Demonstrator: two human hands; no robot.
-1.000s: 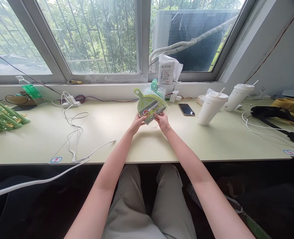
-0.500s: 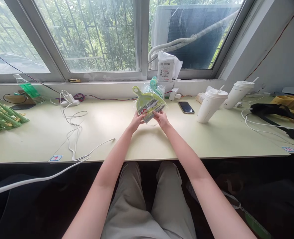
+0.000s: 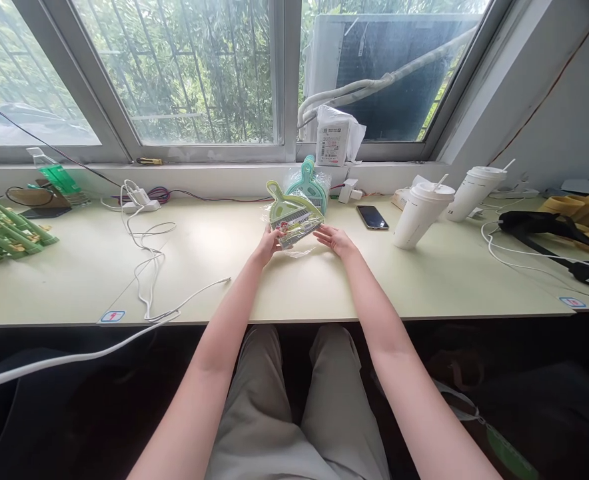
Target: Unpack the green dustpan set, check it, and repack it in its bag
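A yellow-green dustpan-shaped item (image 3: 294,212) in clear plastic, with a printed label, is tilted above the middle of the table. My left hand (image 3: 269,244) grips its lower left edge, thumb on top. At its lower right corner is my right hand (image 3: 335,239), fingers stretched out and apart, close to the wrapping; whether the fingertips touch it is hard to tell. Behind it, a similar teal item (image 3: 308,183) in clear wrapping stands near the window ledge, partly hidden by the yellow-green one.
A phone (image 3: 372,217) and two white lidded cups (image 3: 422,215) are on the right, with black straps (image 3: 544,230) farther over. White cables (image 3: 149,267), a green bottle (image 3: 57,175) and green bundles (image 3: 9,230) lie left. A tissue pack (image 3: 332,137) stands behind.
The yellow-green item has tipped and shifted slightly left, showing more of the teal one. My right hand has let go of its corner and moved right, its fingers opening.
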